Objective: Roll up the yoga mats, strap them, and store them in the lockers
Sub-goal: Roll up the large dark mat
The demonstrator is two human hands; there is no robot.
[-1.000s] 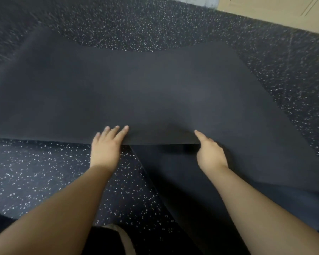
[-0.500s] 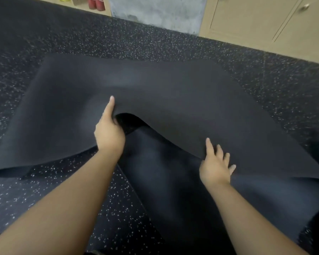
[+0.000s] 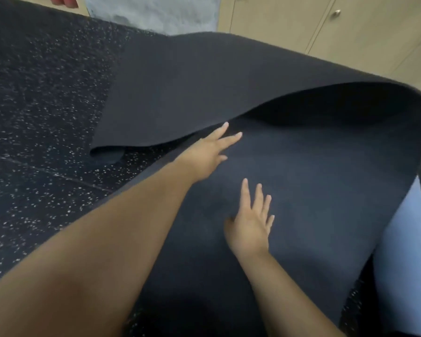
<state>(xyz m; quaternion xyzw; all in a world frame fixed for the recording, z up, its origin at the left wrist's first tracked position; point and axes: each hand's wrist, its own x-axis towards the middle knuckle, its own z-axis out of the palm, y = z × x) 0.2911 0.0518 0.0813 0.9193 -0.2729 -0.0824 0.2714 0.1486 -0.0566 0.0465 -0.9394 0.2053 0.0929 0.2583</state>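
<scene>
Where the dark floor (image 3: 39,98) with white speckles meets the far wall, pale beige lockers (image 3: 301,23) with small round knobs stand in a row. On this floor lies the yoga mat (image 3: 204,76), matte, dark grey and thick, folded over itself in a big soft curve. Both hands are open with straight fingers: the left hand (image 3: 209,152) touches the lifted edge, the right hand (image 3: 250,227) presses flat on the lower layer.
</scene>
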